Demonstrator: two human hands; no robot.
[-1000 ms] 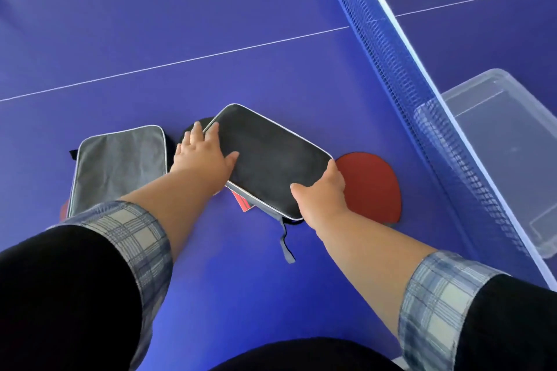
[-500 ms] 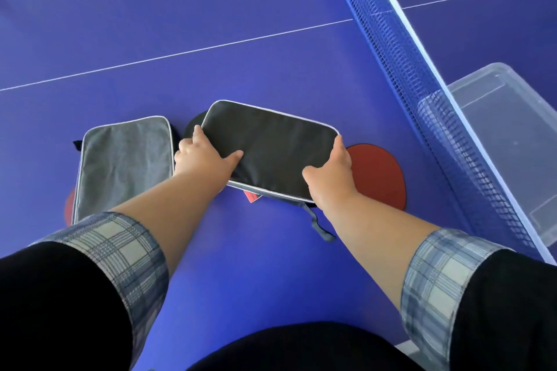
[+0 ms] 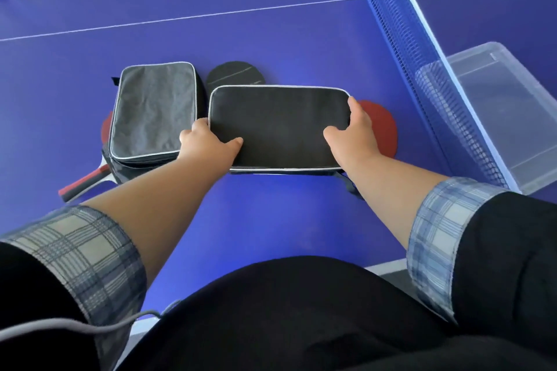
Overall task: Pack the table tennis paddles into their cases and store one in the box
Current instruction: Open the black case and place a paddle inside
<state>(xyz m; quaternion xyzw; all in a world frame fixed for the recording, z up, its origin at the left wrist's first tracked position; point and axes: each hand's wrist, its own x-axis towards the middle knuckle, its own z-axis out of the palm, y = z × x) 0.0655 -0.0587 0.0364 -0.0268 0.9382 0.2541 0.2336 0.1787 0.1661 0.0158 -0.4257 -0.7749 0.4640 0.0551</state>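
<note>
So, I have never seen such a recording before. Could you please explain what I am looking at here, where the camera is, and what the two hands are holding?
There is no machine: a person wears a camera on the head, looking down at their own arms. The surface is a blue table tennis table with its net on the right. The left hand and the right hand grip the two ends of a dark case. A grey case lies beside it, on top of a paddle with a red handle. A black paddle and a red paddle show partly from behind the dark case. A clear plastic box stands beyond the net.
</note>
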